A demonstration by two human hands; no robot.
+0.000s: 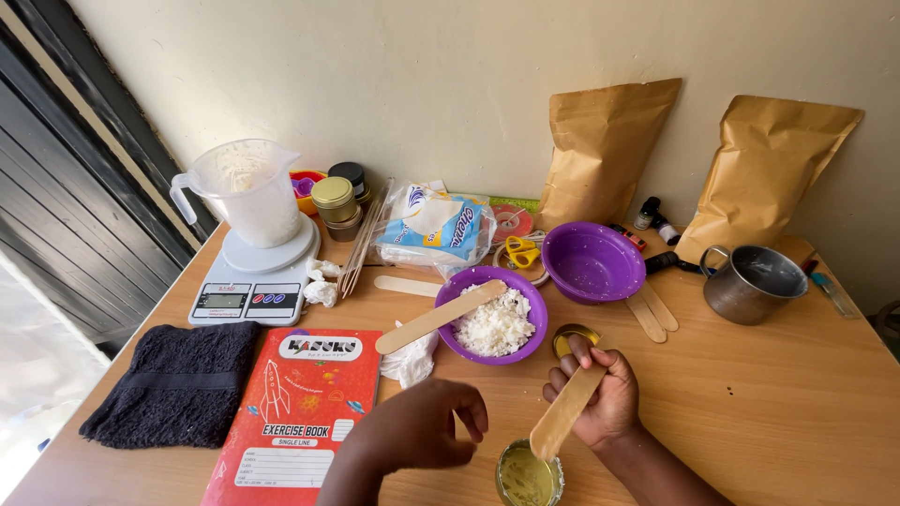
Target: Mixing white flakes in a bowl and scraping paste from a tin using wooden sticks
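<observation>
At nine o'clock we see the red exercise book (pixel 298 412). Our left hand (pixel 427 433) hovers, fingers curled loosely and holding nothing, beside the small tin (pixel 527 476) at six o'clock (apparently to steady it). Our right hand (pixel 607 394) pinches a flat wooden stick (pixel 566 412), angled down towards the tin's yellowish contents.

White kitchen scale (pixel 251 281) at ten o'clock bearing a plastic jug (pixel 246 192), dark towel (pixel 173 382) at eight, red exercise book (pixel 295 412) beside it, two brown paper pouches (pixel 607 150) at one against the wall, metal mug (pixel 750 283) at two, empty purple bowl (pixel 592 262) at twelve, yellow scissors (pixel 521 251) just left of it.
</observation>
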